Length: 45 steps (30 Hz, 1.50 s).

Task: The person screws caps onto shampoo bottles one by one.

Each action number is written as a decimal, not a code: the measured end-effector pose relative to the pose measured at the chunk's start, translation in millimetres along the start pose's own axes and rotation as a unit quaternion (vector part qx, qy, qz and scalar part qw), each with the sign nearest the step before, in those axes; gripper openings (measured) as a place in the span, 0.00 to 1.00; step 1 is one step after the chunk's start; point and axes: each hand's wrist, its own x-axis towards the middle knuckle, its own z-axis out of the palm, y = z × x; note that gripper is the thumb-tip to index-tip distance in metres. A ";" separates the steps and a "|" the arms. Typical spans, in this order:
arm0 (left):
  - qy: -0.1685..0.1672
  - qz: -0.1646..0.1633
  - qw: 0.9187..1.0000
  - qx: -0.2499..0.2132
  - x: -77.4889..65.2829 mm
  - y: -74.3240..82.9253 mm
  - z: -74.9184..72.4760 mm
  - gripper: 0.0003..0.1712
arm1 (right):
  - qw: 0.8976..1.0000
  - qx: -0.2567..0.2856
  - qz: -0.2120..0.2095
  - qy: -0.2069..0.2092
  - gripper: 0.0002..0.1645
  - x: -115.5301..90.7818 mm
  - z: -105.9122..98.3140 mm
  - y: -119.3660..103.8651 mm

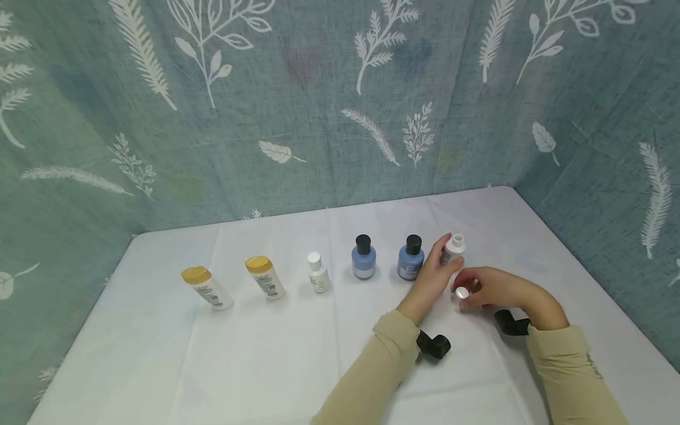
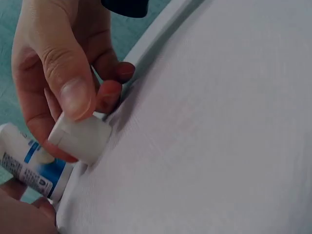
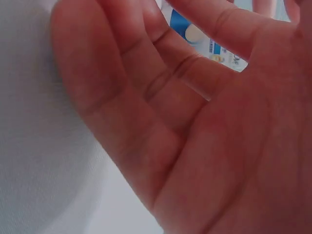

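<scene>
Toward the right of the table, my left hand [image 1: 432, 274] grips a small white bottle [image 1: 457, 242] whose neck is uncapped. Just nearer to me, my right hand [image 1: 494, 289] pinches a white cap [image 1: 461, 293] between thumb and fingers. The left wrist view shows this cap [image 2: 83, 139] close up, low over the white cloth. Behind it is the bottle [image 2: 29, 161] with its blue and white label, partly hidden, and the left hand [image 2: 22, 212] around it. My right palm [image 3: 219, 126] fills most of the right wrist view, and the bottle [image 3: 214, 46] shows between the fingers.
Left of my hands stand two blue bottles with black caps [image 1: 363, 257] [image 1: 411, 258], a small white capped bottle [image 1: 319, 273] and two white bottles with yellow caps [image 1: 265, 277] [image 1: 209, 288]. The white-covered table [image 1: 265, 366] meets a green leaf-patterned curtain [image 1: 319, 118].
</scene>
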 end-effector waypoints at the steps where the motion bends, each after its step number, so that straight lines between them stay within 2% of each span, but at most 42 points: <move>1: -0.004 0.003 1.000 0.004 0.2 -0.2 -0.6 0.30 | 1.000 -0.003 -0.001 0.002 0.19 0.4 0.8 -0.4; 5: -0.015 0.024 0.999 0.033 -0.2 -2.2 -0.9 0.30 | 1.000 -0.015 0.001 0.009 0.17 1.5 2.4 -0.5; 9: -0.016 0.031 0.998 0.052 -1.9 -3.9 0.7 0.30 | 0.999 -0.027 -0.009 0.018 0.17 0.9 0.6 0.4; 13: -0.005 0.040 0.998 0.039 -3.0 -5.1 2.4 0.28 | 0.999 -0.027 -0.014 0.021 0.17 -0.6 -2.3 2.2; 17: 0.020 0.041 0.998 0.039 -4.0 -6.0 4.2 0.25 | 0.999 -0.030 0.009 0.029 0.13 -3.7 -6.6 1.8; 21: 0.040 0.041 0.996 0.062 -4.8 -6.3 5.9 0.24 | 0.996 -0.045 0.025 0.070 0.18 -7.9 -11.9 -0.4; 25: 0.045 0.049 0.994 0.090 -4.7 -7.6 7.6 0.23 | 0.989 -0.069 0.027 0.126 0.23 -12.1 -16.6 -1.2; 28: 0.044 0.055 0.993 0.093 -4.1 -9.4 7.9 0.22 | 0.982 -0.070 0.028 0.174 0.23 -14.3 -18.7 -0.9; 31: 0.040 0.061 0.994 0.085 -3.7 -9.5 7.9 0.23 | 0.971 -0.066 0.009 0.228 0.24 -16.2 -19.6 -1.0; 38: 0.037 0.072 0.995 0.061 -4.1 -9.3 8.1 0.23 | 0.937 -0.050 -0.054 0.342 0.26 -13.7 -18.7 -2.7; 45: 0.045 0.065 0.996 0.048 -4.2 -6.9 10.7 0.25 | 0.904 -0.025 -0.078 0.420 0.24 -8.5 -14.3 -6.9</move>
